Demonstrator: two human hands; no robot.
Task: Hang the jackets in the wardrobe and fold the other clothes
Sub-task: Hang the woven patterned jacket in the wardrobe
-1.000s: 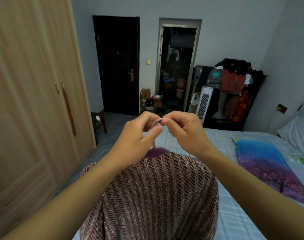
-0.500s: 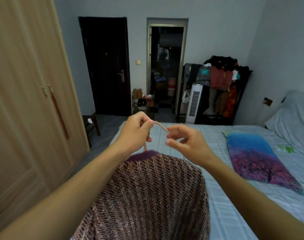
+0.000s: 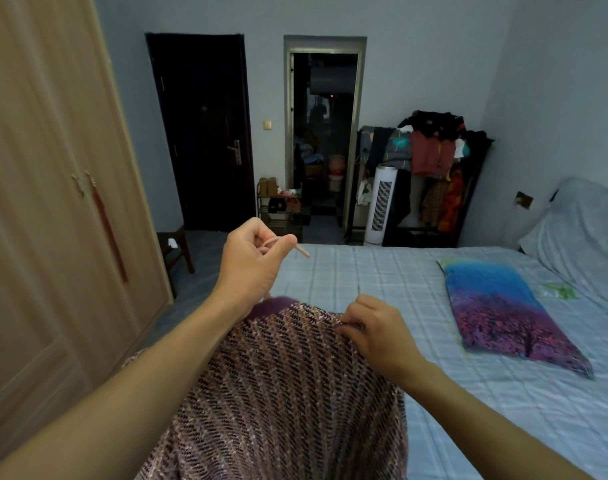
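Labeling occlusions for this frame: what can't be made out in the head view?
- Hanger: only the hook tip shows; the left hand and the tweed jacket hide the rest.
- Jacket hem: cut off by the bottom edge.
- Right hand fingers: curled into the fabric, their tips hidden.
- Wardrobe interior: behind shut doors.

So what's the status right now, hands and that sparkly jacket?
Left hand grips the pink hanger hook, jacket hanging below. Right hand pinches the jacket's shoulder. Wardrobe doors shut, nothing hung yet.

Printed pillow (image 3: 503,306) on checked bed (image 3: 364,271); white tower fan (image 3: 380,206) beyond.
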